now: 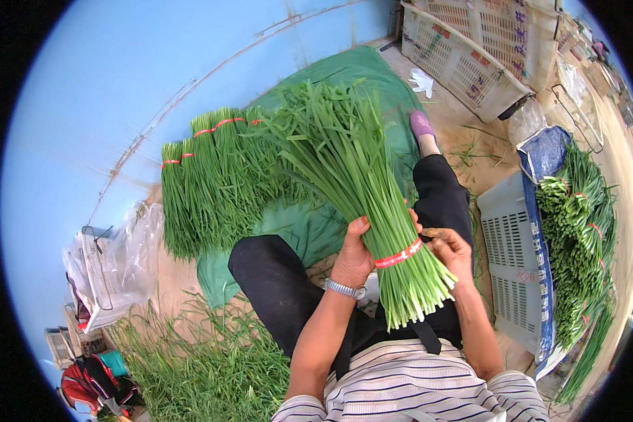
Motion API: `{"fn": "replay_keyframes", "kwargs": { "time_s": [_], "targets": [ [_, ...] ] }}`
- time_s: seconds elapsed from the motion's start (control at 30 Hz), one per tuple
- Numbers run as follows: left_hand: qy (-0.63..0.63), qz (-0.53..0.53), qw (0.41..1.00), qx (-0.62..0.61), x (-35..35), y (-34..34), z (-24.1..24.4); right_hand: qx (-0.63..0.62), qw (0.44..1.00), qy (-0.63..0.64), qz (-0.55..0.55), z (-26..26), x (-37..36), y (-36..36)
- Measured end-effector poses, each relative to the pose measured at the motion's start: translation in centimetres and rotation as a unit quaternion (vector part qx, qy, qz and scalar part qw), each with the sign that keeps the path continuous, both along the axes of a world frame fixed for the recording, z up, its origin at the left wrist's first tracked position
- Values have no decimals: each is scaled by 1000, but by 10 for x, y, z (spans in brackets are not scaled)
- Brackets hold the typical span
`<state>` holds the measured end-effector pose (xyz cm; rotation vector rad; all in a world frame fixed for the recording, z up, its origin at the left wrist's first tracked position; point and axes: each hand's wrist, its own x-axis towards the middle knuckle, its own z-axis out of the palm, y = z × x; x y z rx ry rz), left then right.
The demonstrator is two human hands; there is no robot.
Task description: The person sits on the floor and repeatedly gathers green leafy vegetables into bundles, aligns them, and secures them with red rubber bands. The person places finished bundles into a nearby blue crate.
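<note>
My left hand [356,250], with a metal-banded watch [345,289] at the wrist, holds a large bunch of garlic chives [366,195] around its stems. A red printed tape [399,257] wraps the bunch near its pale cut ends, which point down towards my lap. Close beside the bunch on its right, my right hand [449,252] has its fingers bent together; whether something thin is between them cannot be told. Several taped bunches [216,179] lie in a row at the left on a green cloth [316,227].
Loose leaves [216,364] cover the floor at lower left. On the right, a plastic crate [509,264] stands by more taped bunches [575,237]. White crates [464,63] and a disposable glove [421,83] are at upper right. A person in red [87,385] is at lower left.
</note>
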<state>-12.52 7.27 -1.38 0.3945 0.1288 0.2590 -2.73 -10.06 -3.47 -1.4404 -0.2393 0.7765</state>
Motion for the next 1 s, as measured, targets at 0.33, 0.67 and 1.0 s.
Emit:
{"fn": "replay_keyframes", "kwargs": {
  "time_s": [0.33,0.67,1.0],
  "targets": [
    [59,-56,995,62,-21,2,-32,20,980,-191,51,96,-3,77],
    [27,-61,993,95,-15,1,-36,41,989,-131,54,81,6,107],
    [80,-75,988,105,-10,2,-47,106,993,-7,-58,64,43,88]
  ]
}}
